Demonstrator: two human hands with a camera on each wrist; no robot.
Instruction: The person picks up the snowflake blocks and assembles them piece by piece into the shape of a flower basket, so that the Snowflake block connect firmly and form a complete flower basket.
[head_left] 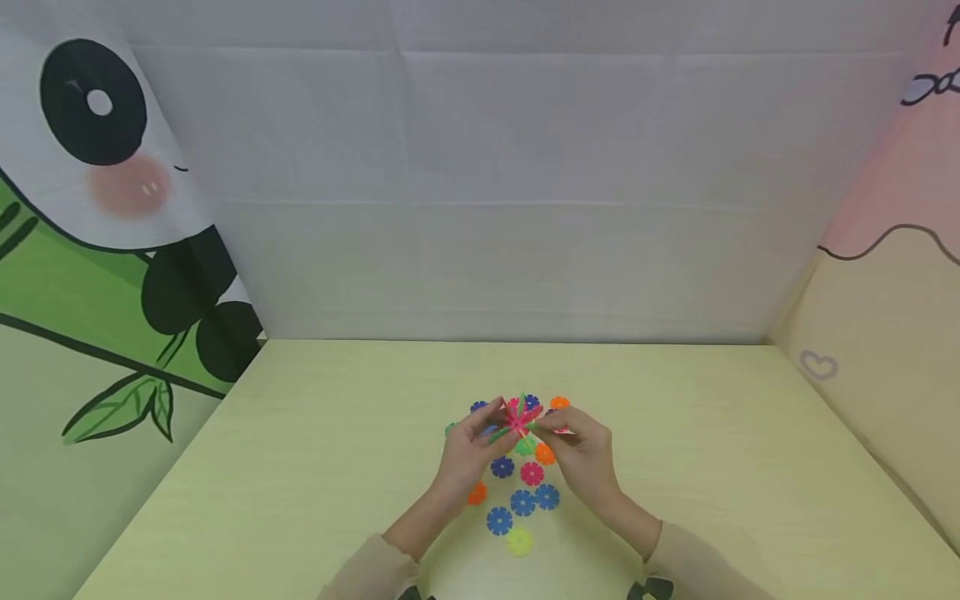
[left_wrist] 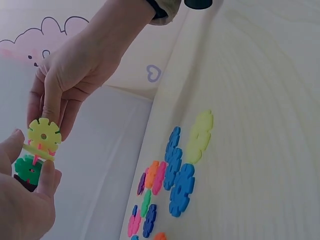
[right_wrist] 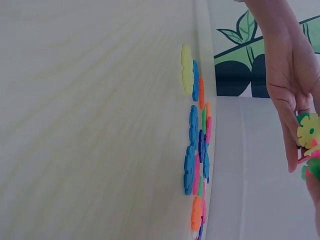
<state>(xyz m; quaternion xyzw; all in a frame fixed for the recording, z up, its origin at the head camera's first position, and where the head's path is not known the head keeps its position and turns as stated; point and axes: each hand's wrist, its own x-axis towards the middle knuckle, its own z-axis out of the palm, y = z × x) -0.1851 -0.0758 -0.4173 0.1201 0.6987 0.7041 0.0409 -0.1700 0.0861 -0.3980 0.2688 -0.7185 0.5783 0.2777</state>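
Both hands are raised over the table, close together, at a small cluster of interlocking plastic snowflake discs (head_left: 517, 423). My left hand (head_left: 468, 442) pinches the cluster, where pink, green and yellow discs join at angles. From the other side my right hand (head_left: 581, 450) pinches a disc at the cluster's edge. In the left wrist view a yellow disc (left_wrist: 37, 131) is at the right hand's fingertips, with a green disc (left_wrist: 29, 170) below it by the left thumb. Fingers hide part of the cluster, so how each disc is slotted cannot be told.
Loose discs lie flat beneath and in front of the hands: blue (head_left: 499, 521), yellow (head_left: 519, 542), pink (head_left: 532, 473), orange (head_left: 477, 493) and others. A pale table (head_left: 337, 433) holds them. White cloth (head_left: 480, 183) stands behind, and printed panels (head_left: 112, 292) flank the sides.
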